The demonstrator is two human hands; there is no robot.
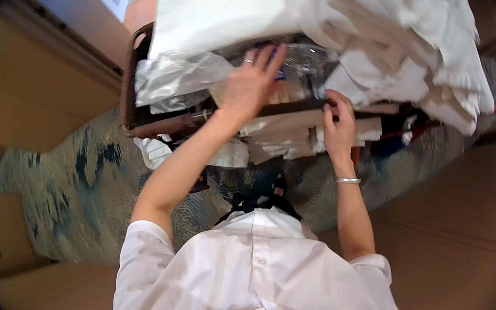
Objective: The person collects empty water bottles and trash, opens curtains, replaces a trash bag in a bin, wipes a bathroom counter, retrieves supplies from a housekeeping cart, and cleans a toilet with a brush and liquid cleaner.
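My left hand (249, 81) reaches over a brown cart (129, 91), its fingers spread above clear plastic packaging (306, 58) with some blue on it. Nothing shows in its grasp; whether the fingertips touch the plastic I cannot tell. My right hand (340, 127) is at the cart's near rim, thumb and fingers bent and apart, close to a ribbed white cloth (348, 81). No held thing is visible there. A crumpled translucent plastic bag (183, 74) lies at the cart's left end. Blur hides detail inside the cart.
A flat white linen stack (221, 4) and heaped white linens (388, 37) cover the cart's far side. Paper or card items (283, 138) hang along its near side. Patterned carpet (91, 190) lies below. A wooden panel (42, 93) stands left, a brown wall (439, 248) right.
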